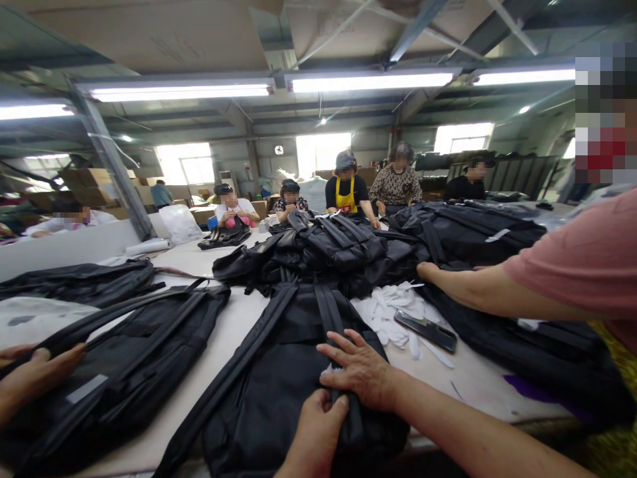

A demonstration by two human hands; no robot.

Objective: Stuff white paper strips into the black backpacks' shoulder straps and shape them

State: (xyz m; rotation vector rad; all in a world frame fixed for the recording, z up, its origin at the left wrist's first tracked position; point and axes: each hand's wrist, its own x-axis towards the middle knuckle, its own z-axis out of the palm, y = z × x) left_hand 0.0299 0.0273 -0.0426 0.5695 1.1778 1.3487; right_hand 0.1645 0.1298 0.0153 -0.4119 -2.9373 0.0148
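Observation:
A black backpack [279, 352] lies flat on the table in front of me, its two shoulder straps facing up. My left hand [318, 425] is closed at the lower part of the right-hand shoulder strap [354, 418], thumb pressed towards the fingers. Just above it, my right hand [365, 372] rests palm down across the same strap with its fingers spread. Beside the right thumb a small white scrap [330, 369] shows, partly covered by the hand.
Several black backpacks are piled ahead [343, 242]. White paper tags [393, 309] and a phone [425, 330] lie right of mine. Co-workers' hands hold a backpack at left [134, 358] and reach to one at right [527, 352]. More people sit or stand across the table.

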